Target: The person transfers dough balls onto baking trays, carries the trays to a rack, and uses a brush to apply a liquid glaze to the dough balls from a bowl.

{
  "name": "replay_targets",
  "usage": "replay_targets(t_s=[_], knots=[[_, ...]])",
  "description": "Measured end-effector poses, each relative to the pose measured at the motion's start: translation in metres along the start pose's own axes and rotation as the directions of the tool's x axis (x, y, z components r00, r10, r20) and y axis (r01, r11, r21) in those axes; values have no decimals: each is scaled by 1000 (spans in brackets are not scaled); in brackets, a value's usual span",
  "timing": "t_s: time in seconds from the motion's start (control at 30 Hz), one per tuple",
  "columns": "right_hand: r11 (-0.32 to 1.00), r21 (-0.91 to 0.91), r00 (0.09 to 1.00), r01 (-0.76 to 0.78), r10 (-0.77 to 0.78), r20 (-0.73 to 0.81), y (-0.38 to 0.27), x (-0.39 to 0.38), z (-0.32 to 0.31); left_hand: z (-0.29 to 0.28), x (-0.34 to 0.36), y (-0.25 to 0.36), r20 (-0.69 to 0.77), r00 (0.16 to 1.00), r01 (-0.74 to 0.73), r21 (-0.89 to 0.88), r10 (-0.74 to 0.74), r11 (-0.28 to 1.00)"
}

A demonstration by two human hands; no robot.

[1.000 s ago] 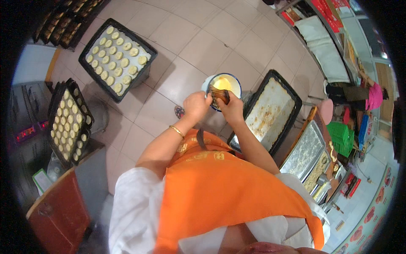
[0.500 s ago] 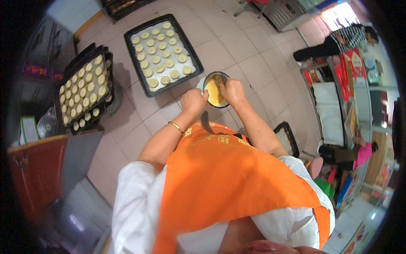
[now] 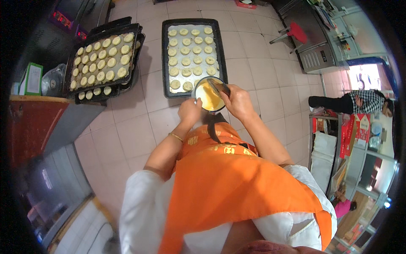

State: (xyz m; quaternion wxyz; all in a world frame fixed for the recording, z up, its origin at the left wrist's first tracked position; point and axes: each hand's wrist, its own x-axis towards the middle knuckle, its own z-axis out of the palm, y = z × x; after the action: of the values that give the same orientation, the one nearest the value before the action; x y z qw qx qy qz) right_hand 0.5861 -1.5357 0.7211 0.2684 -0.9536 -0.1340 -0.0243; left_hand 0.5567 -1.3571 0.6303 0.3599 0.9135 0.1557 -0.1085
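Note:
In front of my apron is a white mug with a dark rim, holding yellow liquid that looks like egg wash. Closed around the mug's left side is my left hand, somewhat blurred. My right hand grips a flat brush, its bristle end over the mug's opening. Just beyond the mug lies a black baking tray, lined with pale paper and set with rows of small round pastries. The mug overlaps the tray's near right corner in view.
At the left, stacked black trays hold more round pastries, beside a reddish-brown cabinet. A red stool is at the far right. One person in a checked top stands right; another in pink is lower right.
The view has turned, so the trays appear farther right. My right hand has drawn slightly back to the right, and more of the brush shows above the mug.

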Motion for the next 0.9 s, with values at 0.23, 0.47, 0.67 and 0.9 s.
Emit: replay_targets(t_s=[0.23,0.47,0.67,0.9], knots=[[957,223,941,-185,107,322,52,88,24,36,42,-25,-154,985,49,-208,-82,977],[659,585,828,-473,104,552,102,175,60,74,40,-75,-206,931,233,-300,-302,925],[954,299,812,27,-195,549,92,232,137,88,-4,-85,-242,722,462,-530,-649,711],[892,230,599,390,-435,672,65,226,234,96,-37,-81,-221,480,419,-793,-849,443]])
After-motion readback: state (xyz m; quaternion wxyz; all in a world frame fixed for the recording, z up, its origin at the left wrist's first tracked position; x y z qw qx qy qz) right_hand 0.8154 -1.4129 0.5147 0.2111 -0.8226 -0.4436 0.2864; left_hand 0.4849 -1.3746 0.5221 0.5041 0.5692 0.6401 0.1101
